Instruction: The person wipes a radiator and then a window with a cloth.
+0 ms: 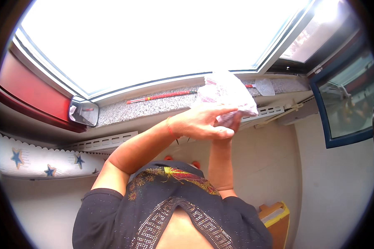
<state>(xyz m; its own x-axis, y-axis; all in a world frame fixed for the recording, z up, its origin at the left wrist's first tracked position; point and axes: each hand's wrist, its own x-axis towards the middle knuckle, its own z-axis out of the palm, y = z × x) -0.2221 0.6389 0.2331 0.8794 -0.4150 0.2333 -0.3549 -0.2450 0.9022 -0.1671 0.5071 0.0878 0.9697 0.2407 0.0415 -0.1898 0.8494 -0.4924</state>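
A crumpled white cloth [227, 92] with pinkish-red markings is bunched up in front of the window sill. My right hand [233, 121] grips it from below, its fingers partly hidden by the cloth and by my other hand. My left hand [201, 122] reaches across from the left, fingers stretched out and thumb apart, at the cloth's lower edge. Whether its fingertips press on the cloth is hard to make out. Behind the cloth, a red-handled fly swatter [162, 96] with a pale translucent head lies along the speckled stone sill [116, 113].
A bright window [153, 41] rises behind the sill. At the sill's left end stands a small rounded mirror [84, 111]. White slotted radiators [102, 143] run beneath. Star-patterned white fabric [50, 159] is at left, a blue-framed glass panel [329, 133] at right, a yellow-edged brown object [278, 226] lower right.
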